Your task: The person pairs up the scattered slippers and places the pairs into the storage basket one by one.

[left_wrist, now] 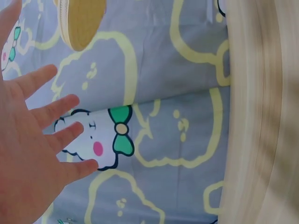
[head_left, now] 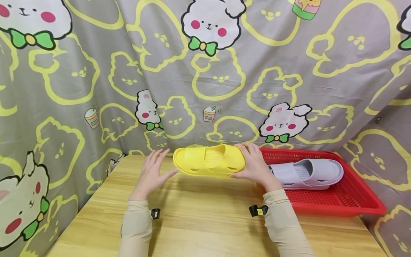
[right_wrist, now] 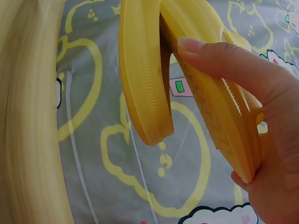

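Observation:
Above the table, my right hand (head_left: 255, 164) grips one end of a yellow slipper (head_left: 192, 160), whose opening faces up and toward me. From the right wrist, a second yellow slipper (right_wrist: 145, 84) shows just below the gripped slipper (right_wrist: 210, 93), their near ends spread apart. The right thumb (right_wrist: 224, 58) lies along the gripped slipper's side. My left hand (head_left: 151, 175) hovers by the slipper's left end with fingers spread, holding nothing. In the left wrist view a slipper tip (left_wrist: 81, 23) appears beyond the left hand (left_wrist: 37, 140), apart from the fingers.
A red plastic basket (head_left: 363, 192) stands at the right of the wooden table (head_left: 205, 221), with grey slippers (head_left: 308, 173) inside it. A patterned curtain (head_left: 205, 82) hangs behind the table and along its sides.

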Tool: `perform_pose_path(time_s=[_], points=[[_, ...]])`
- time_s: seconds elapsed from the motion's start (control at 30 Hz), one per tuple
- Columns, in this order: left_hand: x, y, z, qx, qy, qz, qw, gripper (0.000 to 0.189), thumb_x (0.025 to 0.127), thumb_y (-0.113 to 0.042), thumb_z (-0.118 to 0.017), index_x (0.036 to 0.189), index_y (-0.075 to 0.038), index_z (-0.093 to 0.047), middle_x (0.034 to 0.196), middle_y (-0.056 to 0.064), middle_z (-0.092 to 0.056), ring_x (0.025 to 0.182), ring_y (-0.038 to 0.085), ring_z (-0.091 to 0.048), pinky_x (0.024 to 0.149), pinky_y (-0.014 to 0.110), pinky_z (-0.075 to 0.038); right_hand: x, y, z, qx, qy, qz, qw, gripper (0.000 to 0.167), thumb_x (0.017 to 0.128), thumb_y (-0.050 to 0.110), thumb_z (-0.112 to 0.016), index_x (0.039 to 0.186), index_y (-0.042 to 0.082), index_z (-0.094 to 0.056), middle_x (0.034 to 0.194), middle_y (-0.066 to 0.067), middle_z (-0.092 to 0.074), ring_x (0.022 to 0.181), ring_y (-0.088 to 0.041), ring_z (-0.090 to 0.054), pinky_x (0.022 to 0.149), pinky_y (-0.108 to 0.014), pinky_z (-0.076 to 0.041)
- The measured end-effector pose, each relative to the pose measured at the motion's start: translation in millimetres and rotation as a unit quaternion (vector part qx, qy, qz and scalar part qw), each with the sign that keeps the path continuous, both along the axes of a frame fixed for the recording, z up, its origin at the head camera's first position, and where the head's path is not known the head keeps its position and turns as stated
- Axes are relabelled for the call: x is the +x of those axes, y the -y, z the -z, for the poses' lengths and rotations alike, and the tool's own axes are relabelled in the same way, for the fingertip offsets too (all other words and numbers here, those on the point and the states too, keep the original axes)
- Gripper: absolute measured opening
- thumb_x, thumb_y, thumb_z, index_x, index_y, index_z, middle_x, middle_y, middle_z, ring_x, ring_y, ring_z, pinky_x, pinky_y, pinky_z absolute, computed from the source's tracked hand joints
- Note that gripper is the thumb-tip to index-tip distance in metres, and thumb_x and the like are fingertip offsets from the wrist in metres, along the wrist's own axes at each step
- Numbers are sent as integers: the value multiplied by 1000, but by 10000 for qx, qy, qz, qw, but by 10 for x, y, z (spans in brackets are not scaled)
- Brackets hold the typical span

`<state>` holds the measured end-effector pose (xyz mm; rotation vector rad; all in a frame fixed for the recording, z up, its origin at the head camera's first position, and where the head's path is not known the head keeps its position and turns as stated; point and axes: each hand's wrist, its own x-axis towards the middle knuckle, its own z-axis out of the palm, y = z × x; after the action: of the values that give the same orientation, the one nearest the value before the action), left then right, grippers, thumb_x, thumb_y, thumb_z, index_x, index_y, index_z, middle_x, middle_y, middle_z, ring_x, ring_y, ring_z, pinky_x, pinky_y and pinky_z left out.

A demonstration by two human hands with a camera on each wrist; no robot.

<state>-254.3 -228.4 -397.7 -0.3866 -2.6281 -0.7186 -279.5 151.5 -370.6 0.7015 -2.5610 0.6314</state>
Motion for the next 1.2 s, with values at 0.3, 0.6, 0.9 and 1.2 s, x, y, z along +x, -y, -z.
perform_pose_path(time_s=[0.3,0.6,0.9,1.2], points=[[-13,-89,0,-218,49,-18,9997,78,88,-61,-59,153,-31,-29,159,14,-28,149,40,-15,114,69,-11,17,-186,-59,186,-163,-13,9997,103,52,49,-93,138,19,-45,137,-14,-42,128,-32,-33,100,-57,-38],[-33,-147,30,-206,139,50,9997,76,89,-63,-56,153,-31,-29,160,12,-27,149,39,-14,115,69,-9,39,-411,-109,145,-109,6,9998,101,53,48,-93,138,19,-46,136,-14,-41,128,-34,-31,100,-58,-35],[-28,-208,44,-266,126,69,9995,75,90,-63,-55,153,-31,-30,159,12,-29,149,39,-16,114,69,-9,39,-602,-132,167,-310,36,9994,102,49,42,-96,135,14,-48,131,-18,-44,125,-37,-34,100,-59,-33],[-41,-291,77,-386,40,144,9991,75,90,-63,-53,153,-30,-30,158,14,-31,149,40,-18,115,69,-11,85,-736,-190,209,-325,165,9991,101,49,42,-95,134,15,-49,132,-19,-43,125,-38,-34,98,-61,-32]])
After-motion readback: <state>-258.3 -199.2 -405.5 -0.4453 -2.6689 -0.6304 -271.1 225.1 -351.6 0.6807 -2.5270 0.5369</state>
